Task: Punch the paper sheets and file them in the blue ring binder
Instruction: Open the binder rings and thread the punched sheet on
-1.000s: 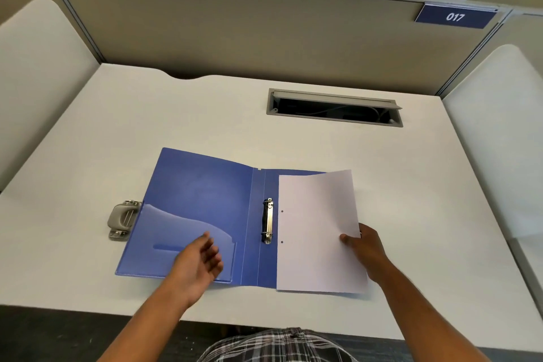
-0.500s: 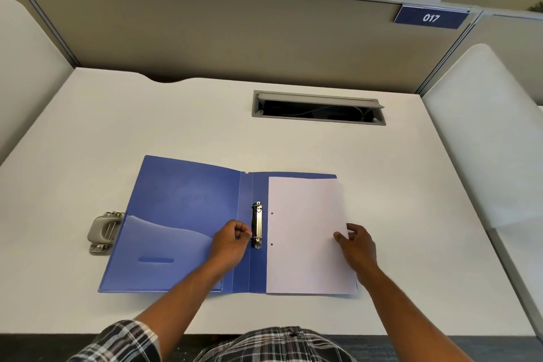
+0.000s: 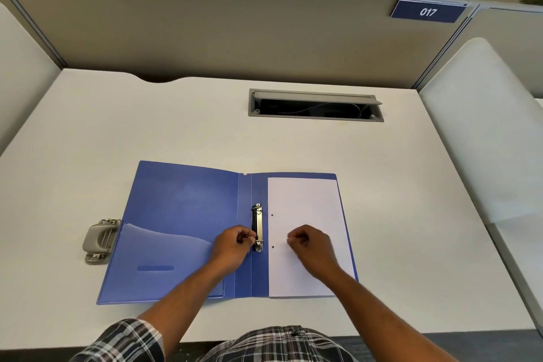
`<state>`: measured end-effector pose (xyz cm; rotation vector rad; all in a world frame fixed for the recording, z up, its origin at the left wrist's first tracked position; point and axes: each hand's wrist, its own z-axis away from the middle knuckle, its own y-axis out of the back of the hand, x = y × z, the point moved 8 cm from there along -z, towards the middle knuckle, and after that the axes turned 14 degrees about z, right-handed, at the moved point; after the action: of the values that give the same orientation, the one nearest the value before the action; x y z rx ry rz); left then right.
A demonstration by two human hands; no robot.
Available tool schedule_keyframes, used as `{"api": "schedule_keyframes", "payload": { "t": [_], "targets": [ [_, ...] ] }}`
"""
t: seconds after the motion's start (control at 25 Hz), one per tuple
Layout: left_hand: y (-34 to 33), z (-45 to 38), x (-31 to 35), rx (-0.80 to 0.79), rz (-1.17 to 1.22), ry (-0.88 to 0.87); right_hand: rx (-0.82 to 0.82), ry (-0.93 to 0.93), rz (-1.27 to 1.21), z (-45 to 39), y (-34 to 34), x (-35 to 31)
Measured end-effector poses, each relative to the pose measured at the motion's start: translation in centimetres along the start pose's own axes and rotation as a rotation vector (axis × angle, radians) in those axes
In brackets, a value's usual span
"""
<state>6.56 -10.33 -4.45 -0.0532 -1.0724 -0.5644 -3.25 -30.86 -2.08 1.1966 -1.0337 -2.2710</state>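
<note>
My left hand (image 3: 233,247) pinches the ring clip (image 3: 257,228) in the open blue binder (image 3: 182,208); at its 3 o'clock, my right hand (image 3: 313,248) rests loosely curled, holding nothing, on the punched sheet (image 3: 305,200).

The blue ring binder (image 3: 188,214) lies open and flat on the white desk (image 3: 117,132), near its front edge. Its left cover carries a translucent pocket (image 3: 164,261) along the lower half. A metal ring mechanism (image 3: 258,226) sits upright just right of the spine. The white paper sheets (image 3: 305,203) lie flat on the right cover, beside the mechanism, with two punched holes along their left edge. A grey hole punch (image 3: 100,241) rests on the desk, touching the binder's left edge.
</note>
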Motion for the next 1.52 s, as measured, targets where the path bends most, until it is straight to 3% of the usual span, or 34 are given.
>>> {"api": "schedule_keyframes", "payload": {
  "t": [0.2,0.96,1.52],
  "targets": [
    [-0.8,0.0,-0.1,-0.048,-0.042,-0.004,-0.169,0.14,-0.002,-1.0,-4.7,-4.7],
    [-1.4,0.1,-1.8,-0.168,0.083,0.068,-0.145,0.28,0.193,-1.2,-6.3,-5.6],
    [-1.0,1.0,-1.5,-0.147,0.1,0.092,-0.174,0.231,0.057,-0.9,-6.0,-4.9]
  ]
}}
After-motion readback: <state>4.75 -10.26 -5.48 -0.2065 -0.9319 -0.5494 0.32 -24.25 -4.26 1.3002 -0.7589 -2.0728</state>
